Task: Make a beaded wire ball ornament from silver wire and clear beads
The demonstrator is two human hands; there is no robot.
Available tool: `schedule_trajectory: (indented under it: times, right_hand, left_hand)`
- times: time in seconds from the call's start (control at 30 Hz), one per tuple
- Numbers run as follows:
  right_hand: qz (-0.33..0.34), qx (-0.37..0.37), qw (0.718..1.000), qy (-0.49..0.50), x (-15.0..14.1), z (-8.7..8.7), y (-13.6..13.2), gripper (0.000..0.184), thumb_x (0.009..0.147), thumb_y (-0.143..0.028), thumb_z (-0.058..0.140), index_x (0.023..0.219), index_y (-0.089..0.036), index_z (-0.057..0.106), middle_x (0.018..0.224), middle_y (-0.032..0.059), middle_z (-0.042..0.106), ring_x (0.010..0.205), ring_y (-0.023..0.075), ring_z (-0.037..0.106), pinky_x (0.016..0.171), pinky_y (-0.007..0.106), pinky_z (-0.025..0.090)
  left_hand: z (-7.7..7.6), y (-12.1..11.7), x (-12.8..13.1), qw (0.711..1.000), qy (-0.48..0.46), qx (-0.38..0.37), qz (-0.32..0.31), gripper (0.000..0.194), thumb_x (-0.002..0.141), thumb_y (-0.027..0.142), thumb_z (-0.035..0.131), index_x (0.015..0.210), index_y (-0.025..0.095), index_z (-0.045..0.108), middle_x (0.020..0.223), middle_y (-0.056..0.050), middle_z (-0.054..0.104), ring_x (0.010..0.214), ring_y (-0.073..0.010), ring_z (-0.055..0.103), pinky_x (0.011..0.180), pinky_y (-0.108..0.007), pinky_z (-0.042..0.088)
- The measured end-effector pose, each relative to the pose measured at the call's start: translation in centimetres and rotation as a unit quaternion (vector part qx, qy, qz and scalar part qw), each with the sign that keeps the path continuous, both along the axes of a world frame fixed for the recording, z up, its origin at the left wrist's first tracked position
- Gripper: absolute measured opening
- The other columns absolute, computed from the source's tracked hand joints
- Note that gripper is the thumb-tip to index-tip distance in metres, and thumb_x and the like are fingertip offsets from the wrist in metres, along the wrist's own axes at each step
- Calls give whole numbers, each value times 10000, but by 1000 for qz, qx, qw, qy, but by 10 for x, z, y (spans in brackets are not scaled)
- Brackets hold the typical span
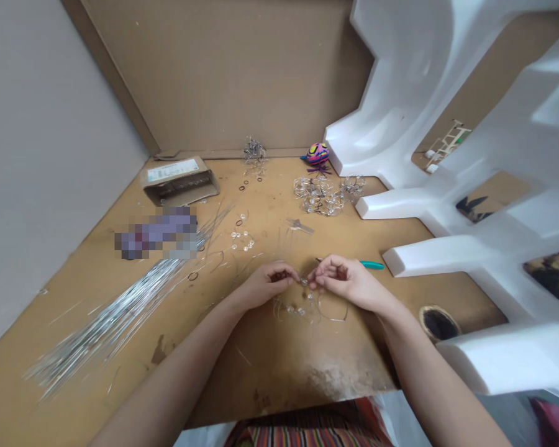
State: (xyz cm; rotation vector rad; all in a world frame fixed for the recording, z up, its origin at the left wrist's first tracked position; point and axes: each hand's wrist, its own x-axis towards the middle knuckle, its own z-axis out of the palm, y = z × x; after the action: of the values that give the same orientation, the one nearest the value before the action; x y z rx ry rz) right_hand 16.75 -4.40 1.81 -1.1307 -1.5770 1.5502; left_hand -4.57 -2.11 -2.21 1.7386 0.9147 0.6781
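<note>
The piece [304,282], clear beads on fine wire, was held just above the near part of the table [242,372], between the two hands and in front of the person's body. The left hand [279,279] pinched its left side with thumb and forefinger drawn close, the other fingers curled; the right hand [321,279] pinched its right side with bent fingertips, though the wire itself was too thin to make out there. It looked very light, the beads hard, smooth and likely slippery, the wire springy and easy to kink; the wire beside a bead seemed a surer hold than the bead's round face. Between the fingertips the gripped part ran roughly left to right, across the person. Below it, nearer the body, more beads [295,310] lay in a loose curve, and whether they were joined to the held part could not be told; with them the whole would have no clear long axis or pointing end. A bent wire [333,318] bowed toward the body below the right hand, and a tool [371,265] with a green handle lay just beyond that hand.
</note>
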Motion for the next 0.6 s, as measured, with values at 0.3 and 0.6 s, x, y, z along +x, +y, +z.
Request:
schedule_trajectory:
  times: [0.3,0.6]
  right_hand:
    - [28,192,965,-174,0,4,-1,238,888,-312,417,805,-168,588,729,30,616,638,116,566,614,251,449]
    - [75,400,830,-380,-9,4,-9,255,892,-203,381,858,-164,630,828,70,617,776,148,552,698,252,398]
  left_hand:
    - [-2,-1,1,998,-36,-54,8,189,785,325,541,861,162,598,797,-14,574,719,-120,502,635,-227,394]
    - [-6,-2,-1,997,-49,-65,-6,228,776,267,544,990,194,569,756,17,504,655,-92,456,607,-209,372]
